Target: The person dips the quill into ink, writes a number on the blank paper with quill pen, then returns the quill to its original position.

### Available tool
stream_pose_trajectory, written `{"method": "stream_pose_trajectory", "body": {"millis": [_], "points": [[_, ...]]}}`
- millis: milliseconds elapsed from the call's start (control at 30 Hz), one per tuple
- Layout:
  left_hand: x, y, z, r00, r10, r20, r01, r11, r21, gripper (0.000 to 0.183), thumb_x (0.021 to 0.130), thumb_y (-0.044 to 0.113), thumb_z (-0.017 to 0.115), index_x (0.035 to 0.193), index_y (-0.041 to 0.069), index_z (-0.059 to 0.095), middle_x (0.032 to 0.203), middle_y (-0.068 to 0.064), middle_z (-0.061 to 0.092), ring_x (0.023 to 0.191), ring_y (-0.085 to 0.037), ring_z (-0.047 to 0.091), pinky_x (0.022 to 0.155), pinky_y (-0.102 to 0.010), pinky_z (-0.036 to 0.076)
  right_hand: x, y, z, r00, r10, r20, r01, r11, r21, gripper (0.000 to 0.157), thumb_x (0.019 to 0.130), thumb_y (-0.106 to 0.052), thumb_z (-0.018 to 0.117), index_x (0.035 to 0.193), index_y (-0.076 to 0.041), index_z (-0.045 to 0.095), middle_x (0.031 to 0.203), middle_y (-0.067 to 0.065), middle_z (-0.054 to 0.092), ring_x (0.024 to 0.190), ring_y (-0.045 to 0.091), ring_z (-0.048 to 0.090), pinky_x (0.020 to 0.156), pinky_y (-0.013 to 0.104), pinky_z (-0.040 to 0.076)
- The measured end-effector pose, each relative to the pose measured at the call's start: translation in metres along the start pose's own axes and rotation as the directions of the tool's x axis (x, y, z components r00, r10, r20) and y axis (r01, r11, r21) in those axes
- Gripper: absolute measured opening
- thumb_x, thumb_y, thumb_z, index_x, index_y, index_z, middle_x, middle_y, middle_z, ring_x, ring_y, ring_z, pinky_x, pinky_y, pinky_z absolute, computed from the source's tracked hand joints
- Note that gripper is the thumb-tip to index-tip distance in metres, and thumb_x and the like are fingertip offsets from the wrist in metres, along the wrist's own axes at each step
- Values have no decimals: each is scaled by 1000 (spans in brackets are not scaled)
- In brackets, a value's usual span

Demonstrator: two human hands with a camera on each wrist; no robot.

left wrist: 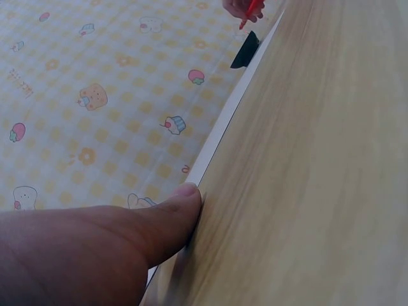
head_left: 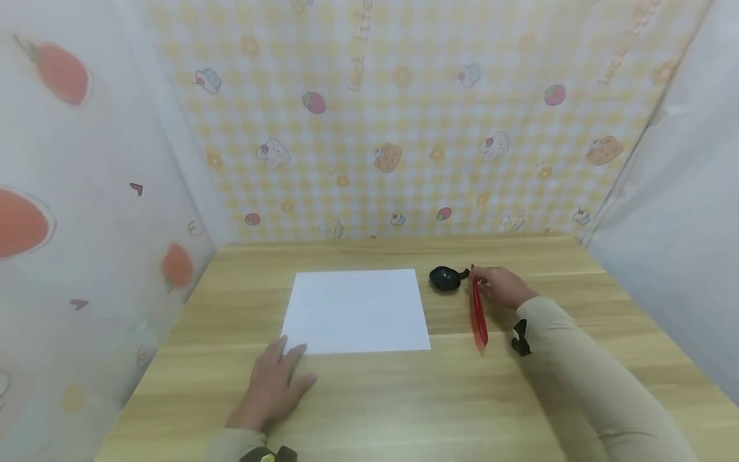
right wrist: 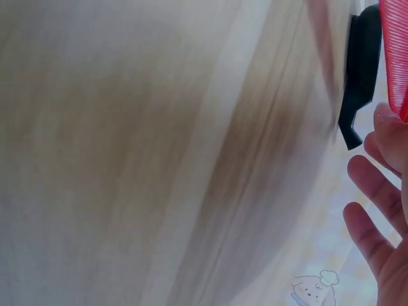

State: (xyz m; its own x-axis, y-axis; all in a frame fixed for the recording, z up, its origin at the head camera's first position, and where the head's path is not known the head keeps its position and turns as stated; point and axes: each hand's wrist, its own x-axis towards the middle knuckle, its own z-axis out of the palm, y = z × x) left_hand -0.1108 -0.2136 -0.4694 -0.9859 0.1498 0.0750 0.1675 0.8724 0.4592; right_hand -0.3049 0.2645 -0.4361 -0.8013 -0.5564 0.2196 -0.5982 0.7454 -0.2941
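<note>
A sheet of white paper (head_left: 358,311) lies flat on the wooden table. My left hand (head_left: 274,385) rests at its lower left corner, fingers spread and fairly straight; the left wrist view shows the thumb (left wrist: 169,220) near the paper's edge. To the right, my right hand (head_left: 503,287) pinches a slim red pen (head_left: 478,311) near its far end, and the pen slants towards me. Ridges run across the pen's red surface (right wrist: 396,57) in the right wrist view. Just left of that hand sits a glossy black rounded object (head_left: 445,279) with a short stem; its kind is unclear.
A wooden tabletop (head_left: 369,404) extends under everything. Behind it stands a yellow checked backdrop (head_left: 398,128) with printed cakes and strawberries. Pale sheets hang at the left (head_left: 104,224) and right (head_left: 664,224) sides.
</note>
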Motion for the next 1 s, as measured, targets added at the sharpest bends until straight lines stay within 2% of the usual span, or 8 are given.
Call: {"method": "stream_pose_trajectory", "body": {"millis": [300, 500, 733, 867, 1000], "points": [[5, 3, 1, 999, -29, 42, 28, 1000, 6, 61, 93, 45, 60, 141, 8, 48, 152, -30, 25, 139, -51, 17, 110, -66, 10, -5, 2, -3, 998, 30, -53, -27, 997, 67, 21, 86, 8, 65, 105, -2, 65, 98, 13, 69, 84, 28, 67, 74, 45, 57], [7, 4, 0, 1000, -1, 30, 1, 1000, 4, 60, 94, 42, 60, 140, 7, 49, 151, -31, 27, 139, -51, 19, 111, -65, 11, -6, -2, -4, 993, 99, -61, -92, 990, 106, 20, 88, 4, 64, 108, 0, 62, 98, 14, 69, 87, 31, 67, 76, 49, 55], [6, 3, -2, 999, -7, 37, 7, 1000, -3, 59, 94, 41, 60, 140, 6, 49, 151, -31, 26, 139, -50, 18, 111, -64, 11, -4, -8, -2, 982, 174, -66, -158, 967, 199, 22, 91, 3, 58, 113, 1, 59, 99, 18, 69, 90, 33, 66, 75, 49, 55], [4, 3, -4, 1000, -7, 26, 7, 1000, -2, 58, 93, 39, 61, 139, 5, 49, 150, -32, 27, 139, -51, 19, 111, -65, 12, 0, -13, 0, 978, 185, -96, -153, 950, 273, 20, 93, 3, 57, 113, 1, 58, 102, 23, 68, 91, 37, 66, 77, 52, 55], [1, 2, -6, 1000, -11, 27, 12, 1000, -1, 58, 94, 38, 61, 139, 4, 49, 150, -32, 26, 139, -51, 18, 111, -64, 11, 5, -16, 3, 972, 198, -126, -143, 926, 349, 22, 90, 3, 62, 112, 3, 56, 104, 26, 67, 92, 40, 66, 79, 52, 54]]}}
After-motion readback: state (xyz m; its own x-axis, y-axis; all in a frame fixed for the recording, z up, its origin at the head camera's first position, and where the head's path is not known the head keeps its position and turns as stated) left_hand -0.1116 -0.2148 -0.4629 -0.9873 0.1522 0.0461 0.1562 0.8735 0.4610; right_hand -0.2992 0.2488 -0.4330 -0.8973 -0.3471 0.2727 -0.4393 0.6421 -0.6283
